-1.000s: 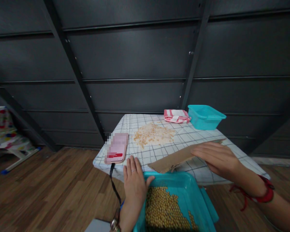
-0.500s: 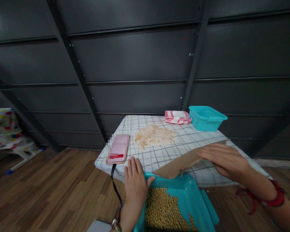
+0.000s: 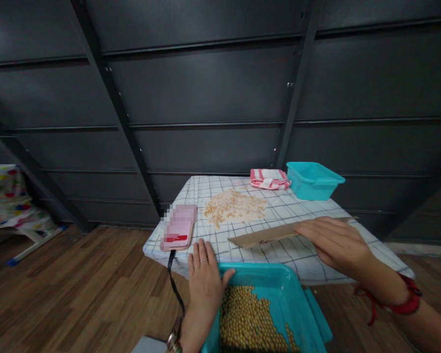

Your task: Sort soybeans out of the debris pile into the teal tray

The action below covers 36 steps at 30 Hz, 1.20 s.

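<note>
As the cardboard (image 3: 264, 237) slants over the checked tablecloth (image 3: 290, 208), I see the right hand (image 3: 334, 242) holding it, fingers close together, with one end reaching left past the fingertips. The left hand (image 3: 205, 287) lies flat, fingers slightly spread, thumb at the rim of the tub (image 3: 268, 274) of beans (image 3: 248, 318); a crumbly pile (image 3: 235, 207) sits farther back.

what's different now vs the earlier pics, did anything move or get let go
The right hand has swung the cardboard strip away from the large teal bin: its lower edge, which overlapped the bin's far rim half a second ago, now shows above it, over the tablecloth. Nothing was let go or picked up. The left hand stays at the bin's left rim; the crumbly pile looks unchanged.
</note>
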Tool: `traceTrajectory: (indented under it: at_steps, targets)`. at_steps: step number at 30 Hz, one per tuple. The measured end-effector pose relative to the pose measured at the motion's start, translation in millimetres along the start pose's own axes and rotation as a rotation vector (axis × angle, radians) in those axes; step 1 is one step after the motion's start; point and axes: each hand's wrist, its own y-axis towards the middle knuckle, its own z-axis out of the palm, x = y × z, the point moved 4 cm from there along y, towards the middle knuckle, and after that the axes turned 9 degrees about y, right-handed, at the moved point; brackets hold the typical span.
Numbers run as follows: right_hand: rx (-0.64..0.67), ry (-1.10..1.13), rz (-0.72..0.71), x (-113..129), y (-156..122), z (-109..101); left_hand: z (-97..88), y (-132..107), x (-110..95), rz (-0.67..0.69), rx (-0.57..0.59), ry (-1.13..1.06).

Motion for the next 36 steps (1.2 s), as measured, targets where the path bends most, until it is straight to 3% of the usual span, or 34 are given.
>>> traceTrajectory:
  at_steps: [8, 15, 22, 29, 36]
  targets:
    - [0.117, 0.018, 0.011, 42.6, 31.8, 19.1, -1.3, -0.2, 1.7, -0.003, -0.021, -0.046]
    - [0.123, -0.091, -0.037, 30.7, 27.5, 34.5, -2.5, 1.2, 1.5, -0.034, -0.007, -0.026]
    - [-0.020, -0.110, -0.011, 5.9, 33.5, 25.3, 0.1, 0.9, 0.6, -0.041, 0.005, -0.023]
    - [0.092, -0.026, -0.008, 37.5, 47.6, 30.4, 2.9, 0.0, 1.2, -0.039, -0.035, -0.020]
    - [0.133, -0.011, 0.028, 45.0, 50.0, 10.3, 0.1, -0.8, 1.5, -0.045, -0.105, 0.013]
